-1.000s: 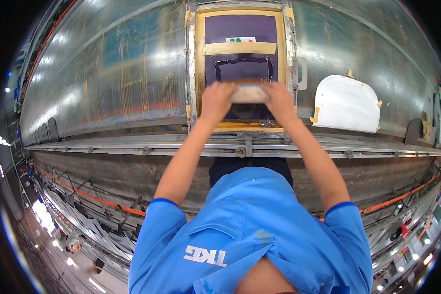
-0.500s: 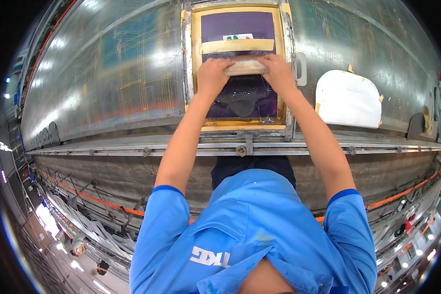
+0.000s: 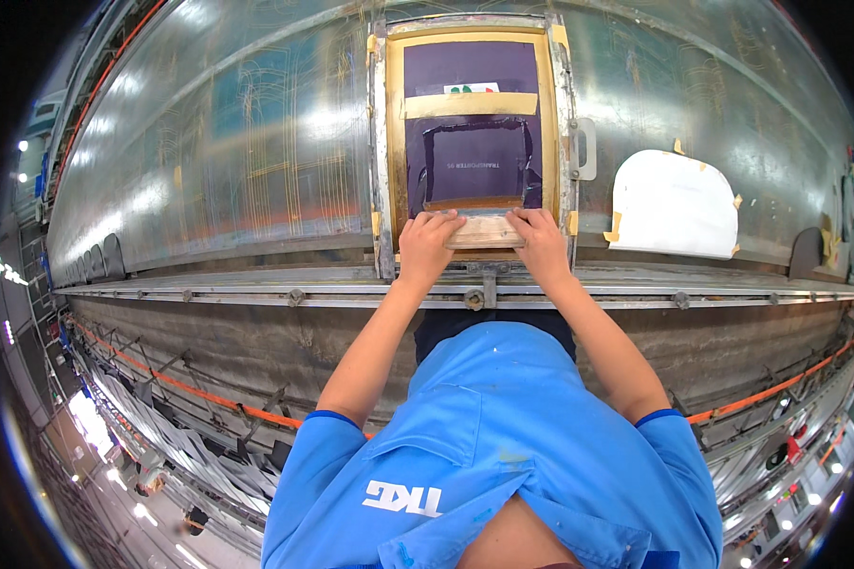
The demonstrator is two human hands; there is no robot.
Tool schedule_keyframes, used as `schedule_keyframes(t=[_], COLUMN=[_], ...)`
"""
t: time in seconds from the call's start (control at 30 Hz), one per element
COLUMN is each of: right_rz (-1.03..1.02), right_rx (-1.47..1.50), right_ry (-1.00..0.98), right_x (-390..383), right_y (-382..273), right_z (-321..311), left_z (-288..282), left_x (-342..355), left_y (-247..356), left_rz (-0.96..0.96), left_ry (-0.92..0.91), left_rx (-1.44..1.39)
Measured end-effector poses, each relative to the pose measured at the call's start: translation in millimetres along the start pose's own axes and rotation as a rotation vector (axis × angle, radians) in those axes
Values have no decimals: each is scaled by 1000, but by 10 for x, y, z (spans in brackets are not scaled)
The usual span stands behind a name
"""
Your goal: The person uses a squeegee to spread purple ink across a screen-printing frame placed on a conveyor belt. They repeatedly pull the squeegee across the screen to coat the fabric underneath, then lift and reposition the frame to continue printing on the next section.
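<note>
A wooden squeegee (image 3: 485,230) lies across the near end of a screen-printing frame (image 3: 380,171). My left hand (image 3: 429,245) grips its left end and my right hand (image 3: 541,243) its right end, fingers bent over the top. Its lower edge is hidden against the mesh. Beyond it stretches the dark purple screen (image 3: 479,163), with a dark band of ink around a rectangular area. A strip of tan tape (image 3: 471,105) crosses the screen farther up, and a small white label (image 3: 471,89) with coloured marks shows just above that strip.
The frame rests on a long metal table (image 3: 285,161). Right of it lies a white rounded sheet (image 3: 676,204) taped at its edges, near a pale handle (image 3: 586,149) on the frame's side. A metal rail (image 3: 351,295) with knobs runs along the table's near edge.
Both hands have drawn the squeegee toward me, from the middle of the screen to its near end. The wet pool of ink there is no longer visible, and the rectangular area now shows.
</note>
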State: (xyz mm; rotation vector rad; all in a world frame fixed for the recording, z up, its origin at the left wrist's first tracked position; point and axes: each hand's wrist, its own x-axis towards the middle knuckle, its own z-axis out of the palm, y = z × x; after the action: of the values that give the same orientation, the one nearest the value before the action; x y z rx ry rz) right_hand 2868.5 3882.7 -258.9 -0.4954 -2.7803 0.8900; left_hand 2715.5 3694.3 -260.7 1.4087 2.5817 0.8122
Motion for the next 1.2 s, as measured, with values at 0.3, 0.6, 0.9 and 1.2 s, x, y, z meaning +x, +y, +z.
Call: schedule_keyframes(t=[0.3,0.6,0.9,1.2], right_rz=[15,-38,-1,89], right_rx=[4,-41,-17,24], right_ry=[-14,30,87,22], right_x=[-94,1058,838,-34], right_y=[-67,169,396,-39], right_z=[-32,-301,5,23], left_z=[-25,-262,79,-81], left_x=[-104,1099,940,87], left_y=[41,-413,-383,-36], left_rz=[-23,8,26,-7], left_ry=[-29,-116,-9,-58], left_rx=[0,-78,-1,-18])
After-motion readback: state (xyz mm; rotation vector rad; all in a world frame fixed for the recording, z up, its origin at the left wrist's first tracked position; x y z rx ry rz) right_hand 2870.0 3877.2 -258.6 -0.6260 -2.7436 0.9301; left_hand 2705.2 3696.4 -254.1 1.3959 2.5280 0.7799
